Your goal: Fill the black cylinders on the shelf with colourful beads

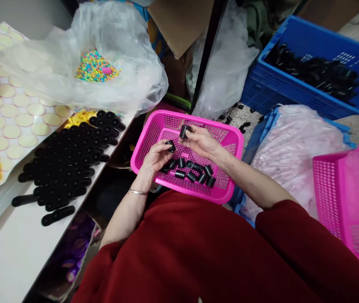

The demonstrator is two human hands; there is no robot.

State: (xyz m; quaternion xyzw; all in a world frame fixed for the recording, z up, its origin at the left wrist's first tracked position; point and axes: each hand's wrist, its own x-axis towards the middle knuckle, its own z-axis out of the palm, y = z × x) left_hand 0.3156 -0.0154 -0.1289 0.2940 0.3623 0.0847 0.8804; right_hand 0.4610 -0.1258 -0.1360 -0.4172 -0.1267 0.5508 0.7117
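Observation:
A pink plastic basket (154, 130) rests on my lap with several small black caps (195, 171) lying along its near side. My left hand (156, 156) hovers over the basket's left part, fingers closed on one black cap (170, 145). My right hand (200, 142) is just to the right and slightly higher, pinching another black cap (184, 131) between thumb and fingers. The two hands are close together, a few centimetres apart. A thin bracelet (138, 192) sits on my left wrist.
On the white shelf (12, 248) to the left lies a pile of black tubes (69, 162), sheets of round stickers (9, 113) and a clear bag of coloured beads (96, 67). A blue crate of black parts (312, 71) and another pink basket (349, 198) stand at the right.

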